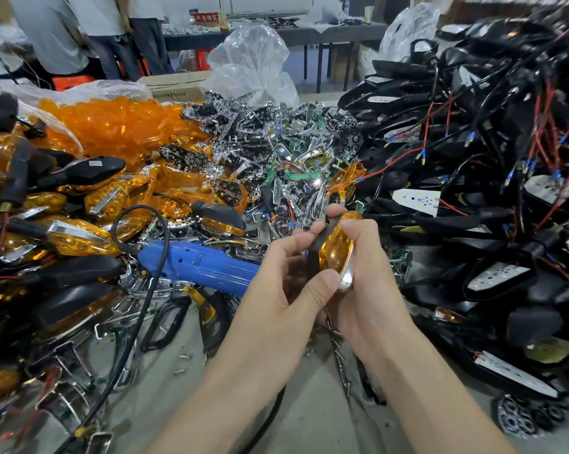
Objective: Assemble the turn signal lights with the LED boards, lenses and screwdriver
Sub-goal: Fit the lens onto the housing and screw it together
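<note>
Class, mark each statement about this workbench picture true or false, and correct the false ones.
1. The left hand and right hand together grip one turn signal light with an orange lens. True.
2. The blue screwdriver is gripped in the right hand. False: it lies among the parts to the left of the hands, and no fingers are curled round it.
3. Black housings with red and black wires are piled on the right. True.
4. The heap of loose orange lenses lies at the far right. False: it lies at the rear left.
</note>
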Demonstrator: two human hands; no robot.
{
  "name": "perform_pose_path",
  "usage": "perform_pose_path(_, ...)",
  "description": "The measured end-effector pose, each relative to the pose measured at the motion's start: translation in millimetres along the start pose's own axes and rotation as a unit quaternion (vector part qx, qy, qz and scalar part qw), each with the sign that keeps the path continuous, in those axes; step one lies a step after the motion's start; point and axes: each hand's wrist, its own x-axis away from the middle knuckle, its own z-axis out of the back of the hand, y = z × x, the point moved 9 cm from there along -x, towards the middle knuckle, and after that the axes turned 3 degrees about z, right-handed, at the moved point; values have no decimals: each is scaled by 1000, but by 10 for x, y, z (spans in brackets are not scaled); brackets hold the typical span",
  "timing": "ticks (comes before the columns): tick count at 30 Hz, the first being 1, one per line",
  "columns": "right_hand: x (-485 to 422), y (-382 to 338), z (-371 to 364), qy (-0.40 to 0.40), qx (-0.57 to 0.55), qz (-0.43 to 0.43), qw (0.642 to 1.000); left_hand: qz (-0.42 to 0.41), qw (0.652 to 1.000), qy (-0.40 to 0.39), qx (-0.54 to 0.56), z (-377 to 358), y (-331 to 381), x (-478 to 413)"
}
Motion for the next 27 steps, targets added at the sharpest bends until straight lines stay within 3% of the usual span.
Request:
perform_pose_path(8, 3, -39, 4, 1, -27, 23, 999, -45, 998, -26, -35, -93, 71, 36)
perform_pose_path(27, 62, -90, -59, -27, -18, 35, 999, -99, 989, 77, -82, -66, 77, 76)
